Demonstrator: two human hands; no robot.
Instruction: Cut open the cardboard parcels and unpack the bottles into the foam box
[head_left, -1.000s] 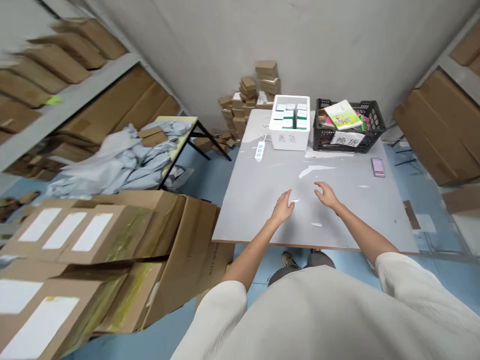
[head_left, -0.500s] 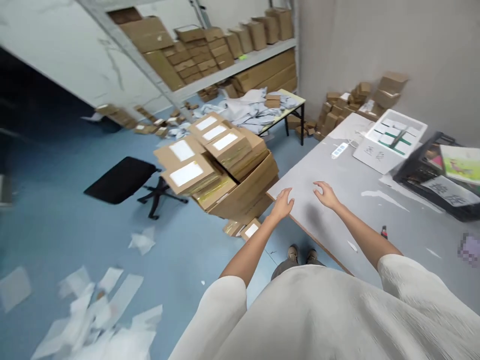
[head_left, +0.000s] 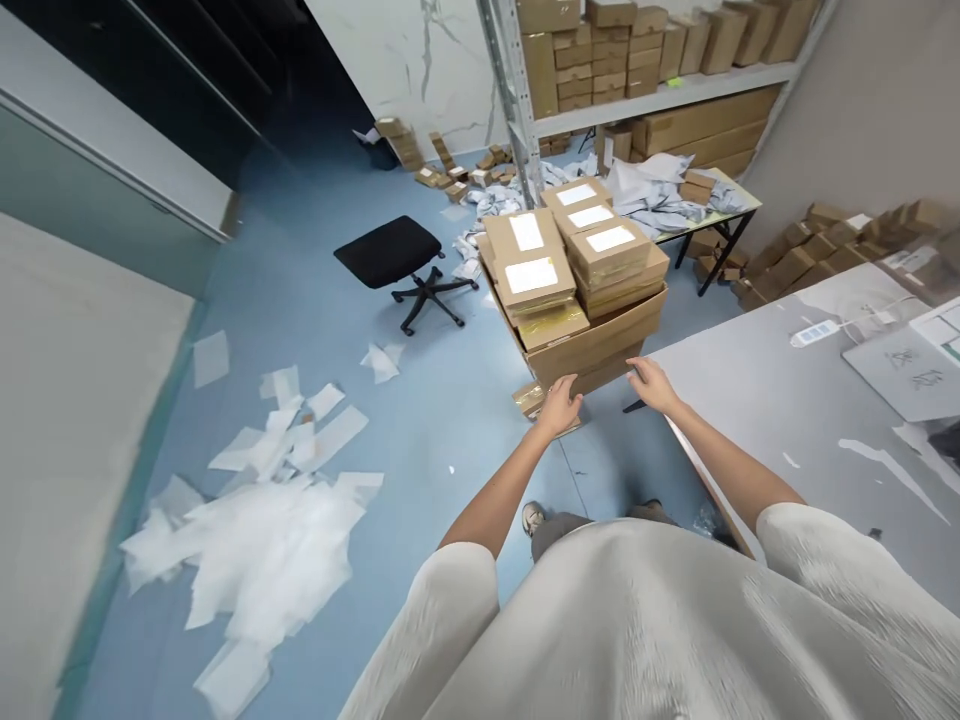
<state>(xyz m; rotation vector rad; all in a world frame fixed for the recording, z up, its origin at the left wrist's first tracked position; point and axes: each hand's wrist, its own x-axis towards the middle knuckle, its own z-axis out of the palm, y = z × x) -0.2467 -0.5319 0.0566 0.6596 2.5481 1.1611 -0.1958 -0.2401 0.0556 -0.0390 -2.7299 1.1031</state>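
My left hand [head_left: 561, 405] is held out in front of me with its fingers apart and nothing in it. Across from it, my right hand [head_left: 651, 384] is likewise open and bare, near the corner of the grey table [head_left: 757, 370]. Just beyond both hands stands a large open carton [head_left: 611, 345]. Flat cardboard boxes [head_left: 532, 262] with white labels are stacked in it above its rim. Whether either hand touches the carton cannot be made out. A small parcel [head_left: 529, 400] lies on the floor by its base, partly behind my left hand.
A black office chair [head_left: 397, 250] stands left of the carton. White sheets [head_left: 262, 540] litter the floor at lower left. Behind are a shelf [head_left: 667, 98] of boxes and a low table [head_left: 739, 205] bearing grey bags. A power strip [head_left: 815, 333] lies on the grey table.
My view has swung left, so the carton, chair and scattered sheets sit further right in the picture. The grey table has slid toward the right edge. Both hands stay open and empty.
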